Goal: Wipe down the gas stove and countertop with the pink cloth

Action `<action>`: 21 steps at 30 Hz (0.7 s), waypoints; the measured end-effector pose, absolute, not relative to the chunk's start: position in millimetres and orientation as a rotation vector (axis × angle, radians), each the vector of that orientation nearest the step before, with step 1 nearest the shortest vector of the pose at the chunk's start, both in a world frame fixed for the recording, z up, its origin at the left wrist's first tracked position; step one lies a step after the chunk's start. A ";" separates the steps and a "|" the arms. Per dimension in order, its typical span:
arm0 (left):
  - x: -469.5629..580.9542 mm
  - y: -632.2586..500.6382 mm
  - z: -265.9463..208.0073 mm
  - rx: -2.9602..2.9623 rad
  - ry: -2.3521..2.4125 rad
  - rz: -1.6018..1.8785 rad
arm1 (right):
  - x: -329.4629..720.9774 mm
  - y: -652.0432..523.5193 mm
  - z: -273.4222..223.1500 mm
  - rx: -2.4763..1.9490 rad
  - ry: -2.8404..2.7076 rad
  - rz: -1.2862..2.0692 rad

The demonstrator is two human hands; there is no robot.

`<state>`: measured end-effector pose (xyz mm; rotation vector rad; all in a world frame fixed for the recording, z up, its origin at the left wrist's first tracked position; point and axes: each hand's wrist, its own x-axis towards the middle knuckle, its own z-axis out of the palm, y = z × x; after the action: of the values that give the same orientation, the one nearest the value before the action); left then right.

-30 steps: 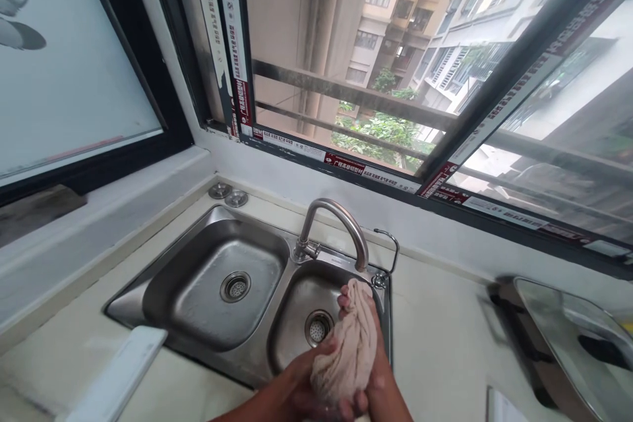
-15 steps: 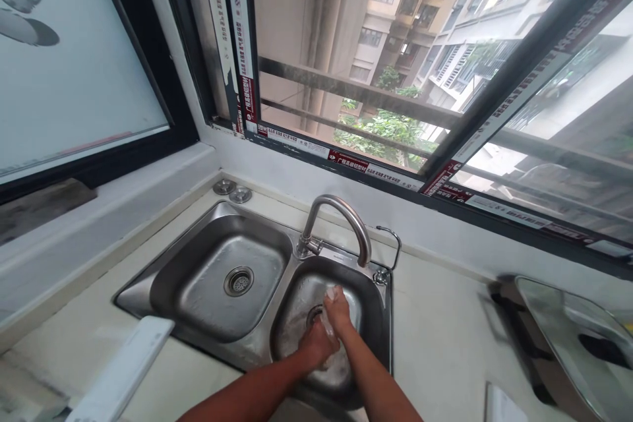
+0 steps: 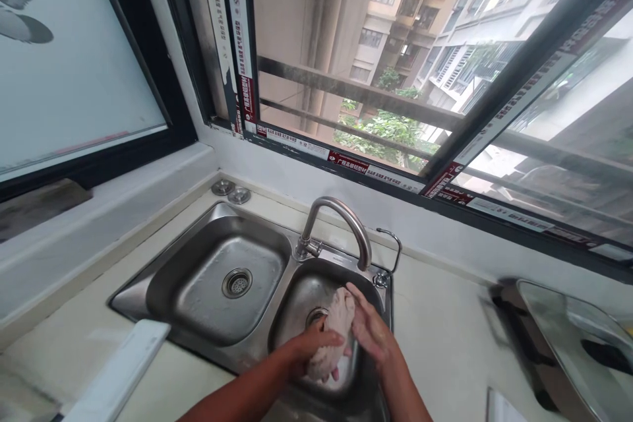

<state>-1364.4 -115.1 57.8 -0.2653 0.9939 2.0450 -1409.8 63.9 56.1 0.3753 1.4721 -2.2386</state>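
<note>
One pale, crumpled cloth (image 3: 340,320) is held over the smaller basin (image 3: 295,300) of a double metal sink. Left hand (image 3: 316,341): closed on the cloth, thumb laid across its upper face, fingertips showing beneath its lower end. Right hand (image 3: 370,328): opened out, fingers extended and close together, palm side turned towards the cloth; the fingers lie against or just beside the cloth's right edge, and firm contact cannot be confirmed. Position of cloth: between the two hands, lower part within the left grip, upper part projecting beyond the left thumb towards the right fingertips. The cloth and left hand partly hide the drain (image 3: 316,314). The curved tap (image 3: 341,206) stands behind the basin, its spout end beyond the right fingertips, apart from the cloth.
</note>
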 end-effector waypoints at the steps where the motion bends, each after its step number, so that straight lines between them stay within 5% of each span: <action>1: -1361.7 -117.1 63.3 -0.211 0.902 2.015 | -1404.4 71.4 60.3 0.331 1.339 -2.322; 10: -1334.2 -95.4 114.7 0.168 0.239 1.936 | -1369.8 49.1 96.0 0.161 1.008 -2.895; 16: -1334.3 -108.1 138.4 0.165 0.341 1.908 | -1381.6 49.7 159.5 -0.060 0.935 -2.651; 21: -1338.5 -96.7 110.4 -0.108 0.764 1.942 | -1402.7 33.7 152.4 0.027 1.132 -2.384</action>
<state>-1338.5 -96.7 110.4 -0.1084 0.7637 1.9416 -1402.7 33.7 152.4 0.0271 1.1321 -2.3835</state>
